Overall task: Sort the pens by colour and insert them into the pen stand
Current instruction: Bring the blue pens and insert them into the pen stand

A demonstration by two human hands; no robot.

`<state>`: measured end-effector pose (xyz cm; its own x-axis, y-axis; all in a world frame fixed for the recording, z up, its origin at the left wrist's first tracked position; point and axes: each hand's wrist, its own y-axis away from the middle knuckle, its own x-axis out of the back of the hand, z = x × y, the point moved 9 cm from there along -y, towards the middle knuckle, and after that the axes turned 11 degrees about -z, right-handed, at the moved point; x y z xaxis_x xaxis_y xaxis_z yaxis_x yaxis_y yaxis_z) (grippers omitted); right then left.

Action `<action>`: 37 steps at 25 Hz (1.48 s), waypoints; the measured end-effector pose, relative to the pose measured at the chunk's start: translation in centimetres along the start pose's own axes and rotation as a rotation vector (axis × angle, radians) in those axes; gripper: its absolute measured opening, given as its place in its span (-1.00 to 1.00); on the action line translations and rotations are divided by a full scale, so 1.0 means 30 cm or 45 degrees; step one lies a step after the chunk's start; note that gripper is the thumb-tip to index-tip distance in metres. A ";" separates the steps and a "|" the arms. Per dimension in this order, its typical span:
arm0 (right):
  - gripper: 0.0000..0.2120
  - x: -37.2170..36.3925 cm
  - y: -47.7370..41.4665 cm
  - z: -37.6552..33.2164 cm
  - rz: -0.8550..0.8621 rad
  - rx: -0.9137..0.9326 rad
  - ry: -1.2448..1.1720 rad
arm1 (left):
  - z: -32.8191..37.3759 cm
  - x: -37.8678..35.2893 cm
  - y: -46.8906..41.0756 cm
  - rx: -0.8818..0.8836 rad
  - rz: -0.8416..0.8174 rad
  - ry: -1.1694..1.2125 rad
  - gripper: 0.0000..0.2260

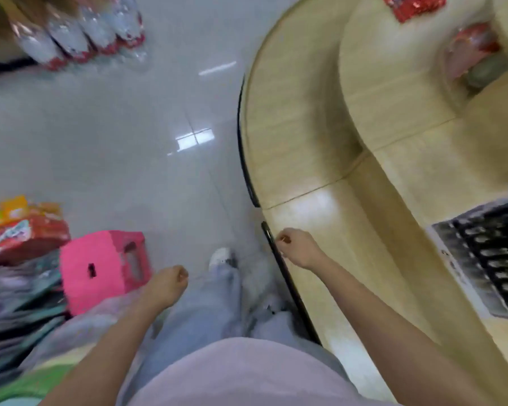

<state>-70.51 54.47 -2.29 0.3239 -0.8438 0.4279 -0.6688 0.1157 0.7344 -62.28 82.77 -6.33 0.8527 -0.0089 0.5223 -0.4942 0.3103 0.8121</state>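
Observation:
No pens and no pen stand can be made out in this blurred head view. My left hand (167, 285) hangs over my leg with its fingers loosely curled and nothing in it. My right hand (298, 249) hovers at the dark edge of the curved wooden counter (294, 136), fingers also loosely curled. I see nothing held in it.
I stand on a glossy grey tiled floor (135, 136). A pink plastic stool (100, 268) and packaged goods (21, 230) lie at lower left, wrapped bottles (79, 33) at upper left. A blurred black ribbed object (487, 259) sits on the counter at right, red packets (414, 4) farther back.

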 end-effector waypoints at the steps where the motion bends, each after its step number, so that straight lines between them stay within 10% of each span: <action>1: -0.78 0.023 -0.049 -0.077 0.012 0.038 0.023 | -0.098 0.008 0.004 0.068 0.008 0.078 -0.83; 10: -0.75 0.022 -0.496 -0.434 -0.102 -0.040 0.149 | -0.483 0.311 -0.193 0.170 -0.080 0.178 -0.83; 21: -0.79 0.237 -0.748 -0.397 -0.029 -0.387 -0.064 | -0.096 1.220 -0.742 -0.210 0.025 0.122 -0.78; 37: -0.74 1.382 -1.810 -1.325 0.121 -0.061 0.060 | 0.132 2.150 -1.491 -0.159 -0.027 0.302 -0.85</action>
<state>5.82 34.04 -3.48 0.2926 -0.8024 0.5201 -0.6656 0.2196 0.7133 14.16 64.54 -7.93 0.8857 0.2020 0.4180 -0.4638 0.4273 0.7761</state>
